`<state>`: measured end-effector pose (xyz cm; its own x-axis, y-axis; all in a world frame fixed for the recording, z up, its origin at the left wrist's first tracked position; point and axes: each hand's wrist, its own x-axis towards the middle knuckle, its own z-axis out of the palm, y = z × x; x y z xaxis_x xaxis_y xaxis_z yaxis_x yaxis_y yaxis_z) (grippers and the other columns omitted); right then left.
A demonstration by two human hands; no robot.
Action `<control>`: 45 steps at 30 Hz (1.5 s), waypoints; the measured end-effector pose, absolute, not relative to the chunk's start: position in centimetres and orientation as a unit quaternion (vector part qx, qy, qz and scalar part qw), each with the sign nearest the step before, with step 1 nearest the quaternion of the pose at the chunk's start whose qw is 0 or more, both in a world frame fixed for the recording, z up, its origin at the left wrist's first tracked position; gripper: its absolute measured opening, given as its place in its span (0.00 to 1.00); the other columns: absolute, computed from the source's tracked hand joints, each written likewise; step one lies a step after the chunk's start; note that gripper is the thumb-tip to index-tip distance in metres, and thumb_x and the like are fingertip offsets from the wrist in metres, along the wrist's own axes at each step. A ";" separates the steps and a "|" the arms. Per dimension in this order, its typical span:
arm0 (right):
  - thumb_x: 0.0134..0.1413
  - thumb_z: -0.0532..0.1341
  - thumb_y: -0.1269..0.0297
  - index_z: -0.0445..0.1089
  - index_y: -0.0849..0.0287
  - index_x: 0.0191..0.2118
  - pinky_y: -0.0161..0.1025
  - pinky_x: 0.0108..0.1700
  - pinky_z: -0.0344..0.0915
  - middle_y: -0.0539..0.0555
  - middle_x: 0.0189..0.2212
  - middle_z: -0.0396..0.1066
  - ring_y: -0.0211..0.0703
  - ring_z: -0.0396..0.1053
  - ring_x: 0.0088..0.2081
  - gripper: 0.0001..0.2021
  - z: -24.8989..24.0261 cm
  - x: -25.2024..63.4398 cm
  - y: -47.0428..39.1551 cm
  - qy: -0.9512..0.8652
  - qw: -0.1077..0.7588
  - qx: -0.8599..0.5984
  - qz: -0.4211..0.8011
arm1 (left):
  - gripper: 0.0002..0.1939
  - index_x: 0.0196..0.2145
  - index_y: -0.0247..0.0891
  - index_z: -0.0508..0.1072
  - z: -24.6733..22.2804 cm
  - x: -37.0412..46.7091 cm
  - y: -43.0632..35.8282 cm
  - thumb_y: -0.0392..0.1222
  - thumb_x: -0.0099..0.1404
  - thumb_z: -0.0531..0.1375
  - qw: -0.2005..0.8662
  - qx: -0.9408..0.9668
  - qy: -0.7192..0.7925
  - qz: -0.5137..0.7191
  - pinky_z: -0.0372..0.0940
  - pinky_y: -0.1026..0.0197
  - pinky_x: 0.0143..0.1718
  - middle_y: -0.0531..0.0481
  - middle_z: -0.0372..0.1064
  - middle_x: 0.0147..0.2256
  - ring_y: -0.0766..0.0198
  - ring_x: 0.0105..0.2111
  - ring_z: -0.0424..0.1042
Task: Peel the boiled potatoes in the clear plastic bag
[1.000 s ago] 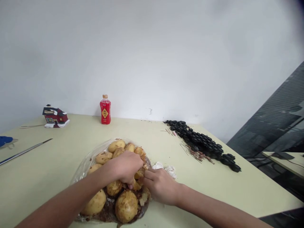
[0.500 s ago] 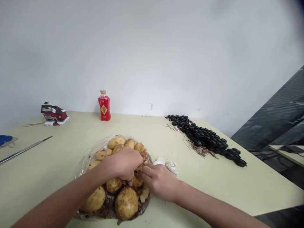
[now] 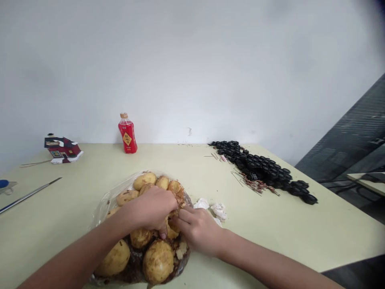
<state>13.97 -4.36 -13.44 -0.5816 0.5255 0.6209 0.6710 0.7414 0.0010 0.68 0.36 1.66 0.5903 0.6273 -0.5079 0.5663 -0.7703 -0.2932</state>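
Note:
Several yellow-brown potatoes (image 3: 158,261) lie on a clear plastic bag (image 3: 100,212) with dark, wet-looking matter between them. Over the middle of the pile is my left hand (image 3: 155,208), its fingers curled down and their tips partly hidden. My right hand (image 3: 200,230) reaches in from the right, fingers bent together at the bag's right side. A broken, hollow-looking potato piece (image 3: 172,228) shows between the two hands, with pale scraps around it. What either hand grips is too hidden to name.
Crumpled white tissues (image 3: 219,210) sit right of the bag. Farther back stand a red bottle (image 3: 128,136) and a small model house (image 3: 63,150). A brush (image 3: 28,196) lies left. Black round pieces (image 3: 264,168), thin wires and reddish bits spread along the table's (image 3: 270,224) right.
The camera view has tilted and shifted slightly. Both hands stay at the pile, and more of the hollow piece between them is visible.

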 end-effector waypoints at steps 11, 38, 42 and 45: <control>0.58 0.58 0.77 0.71 0.62 0.37 0.39 0.28 0.54 0.54 0.31 0.69 0.41 0.63 0.30 0.06 -12.8 14.6 -4.8 -0.895 0.276 -0.337 -0.101 | 0.20 0.38 0.36 0.80 1.9 0.8 0.3 0.51 0.52 0.75 0.056 -0.881 -0.338 0.325 0.69 0.51 0.45 0.43 0.79 0.39 0.47 0.42 0.78; 0.59 0.56 0.76 0.74 0.66 0.43 0.41 0.33 0.64 0.59 0.40 0.74 0.46 0.71 0.36 0.11 -9.4 14.5 -6.4 -0.921 0.088 -0.379 -0.006 | 0.20 0.41 0.32 0.81 2.4 1.4 -1.2 0.47 0.54 0.75 0.060 -0.890 -0.316 0.322 0.72 0.50 0.47 0.39 0.79 0.40 0.45 0.43 0.79; 0.55 0.56 0.78 0.73 0.65 0.41 0.40 0.35 0.64 0.59 0.37 0.73 0.47 0.71 0.36 0.11 -11.5 14.2 -8.0 -0.905 0.107 -0.411 0.011 | 0.19 0.39 0.32 0.81 2.2 1.4 -1.3 0.46 0.53 0.75 0.079 -0.891 -0.313 0.320 0.71 0.51 0.47 0.38 0.79 0.41 0.46 0.44 0.79; 0.52 0.57 0.78 0.73 0.63 0.41 0.39 0.34 0.64 0.58 0.35 0.72 0.45 0.70 0.33 0.12 -11.6 14.1 -8.1 -0.889 0.130 -0.438 0.017 | 0.19 0.39 0.32 0.80 1.9 1.3 -1.3 0.46 0.53 0.75 0.082 -0.893 -0.305 0.321 0.71 0.52 0.47 0.39 0.79 0.40 0.47 0.43 0.78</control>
